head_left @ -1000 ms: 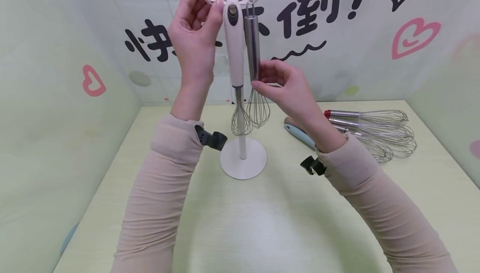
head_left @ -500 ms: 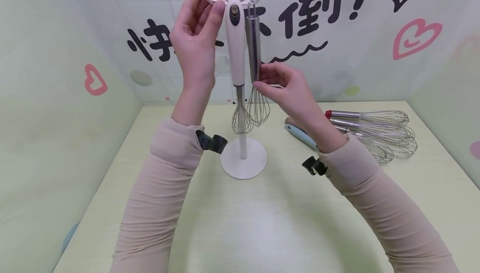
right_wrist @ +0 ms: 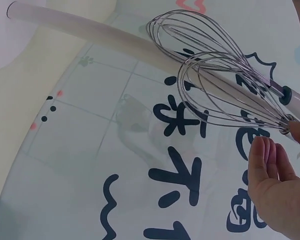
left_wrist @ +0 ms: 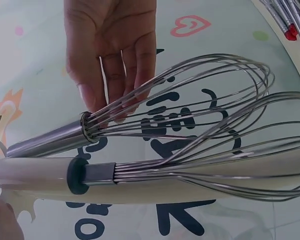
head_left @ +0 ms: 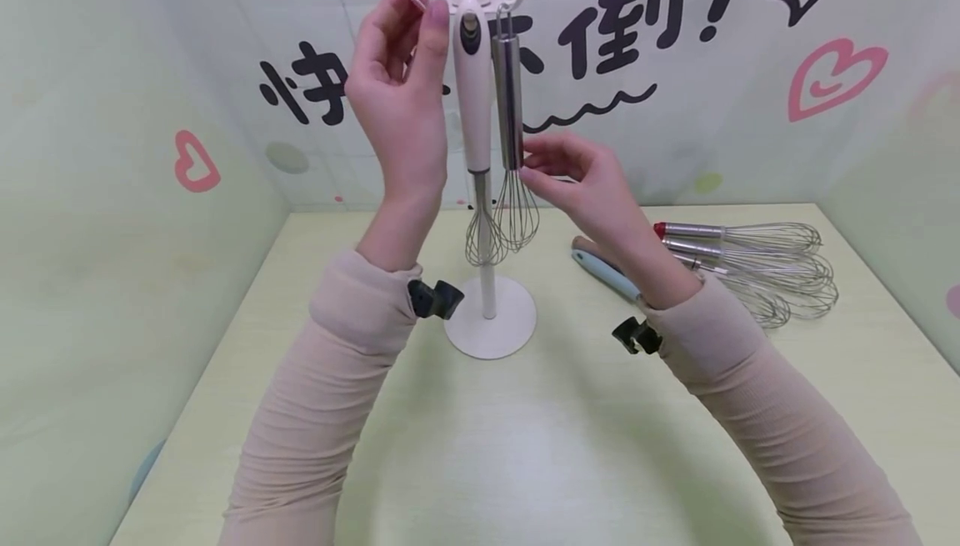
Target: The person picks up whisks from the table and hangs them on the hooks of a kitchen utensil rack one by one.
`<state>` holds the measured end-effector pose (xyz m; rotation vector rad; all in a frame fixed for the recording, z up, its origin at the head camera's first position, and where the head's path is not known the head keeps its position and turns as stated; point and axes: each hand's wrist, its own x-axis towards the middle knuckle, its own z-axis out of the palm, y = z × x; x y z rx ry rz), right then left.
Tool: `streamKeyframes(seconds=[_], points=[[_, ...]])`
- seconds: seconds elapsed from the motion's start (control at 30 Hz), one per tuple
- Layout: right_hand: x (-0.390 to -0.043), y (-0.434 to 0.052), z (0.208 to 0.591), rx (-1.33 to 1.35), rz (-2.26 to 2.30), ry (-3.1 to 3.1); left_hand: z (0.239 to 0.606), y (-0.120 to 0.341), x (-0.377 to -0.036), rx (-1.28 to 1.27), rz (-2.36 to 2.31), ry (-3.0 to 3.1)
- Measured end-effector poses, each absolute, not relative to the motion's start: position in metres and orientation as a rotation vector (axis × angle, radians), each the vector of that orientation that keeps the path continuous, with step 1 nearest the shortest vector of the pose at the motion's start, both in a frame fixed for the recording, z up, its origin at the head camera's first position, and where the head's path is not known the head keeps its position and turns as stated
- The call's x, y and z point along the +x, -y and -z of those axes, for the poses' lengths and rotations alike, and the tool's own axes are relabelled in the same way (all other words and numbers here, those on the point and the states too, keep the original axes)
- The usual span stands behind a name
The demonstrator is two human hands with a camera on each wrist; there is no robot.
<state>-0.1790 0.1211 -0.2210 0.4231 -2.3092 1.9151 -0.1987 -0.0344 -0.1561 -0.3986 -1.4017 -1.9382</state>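
Observation:
A white rack [head_left: 487, 288] with hooks at its top stands on the table [head_left: 525, 446]. Two whisks hang from it side by side: a white-handled whisk [head_left: 472, 96] [left_wrist: 35, 175] and a steel-handled whisk [head_left: 508, 104] [left_wrist: 50, 142]. My left hand [head_left: 397, 87] is raised beside the rack's top, its thumb and fingers curled on a hook arm [head_left: 415, 2] next to the white handle. My right hand [head_left: 570, 175] [left_wrist: 110, 45] [right_wrist: 275, 190] pinches the lower end of the steel handle, just above the wires [right_wrist: 225, 95].
Several steel whisks [head_left: 742, 262] lie in a pile at the table's right, with a blue-handled one [head_left: 603, 271] nearest the rack. Pale green walls with printed characters and hearts close in the back and both sides.
My left hand has slid a little right, closer to the rack's top, and the hooks have turned slightly. My right hand keeps its hold on the steel handle.

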Motion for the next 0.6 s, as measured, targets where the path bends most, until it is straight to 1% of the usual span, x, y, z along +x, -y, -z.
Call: streamKeyframes(seconds=[0.33,0.6], points=[[-0.182,-0.142,0.233,0.321,-1.848,2.39,0.156,0.025,-0.196,-0.454,2.037,1.332],[-0.182,-0.155,0.245,0.285,-1.809,2.435,0.152,0.019,-0.191,-0.372,2.018,1.408]])
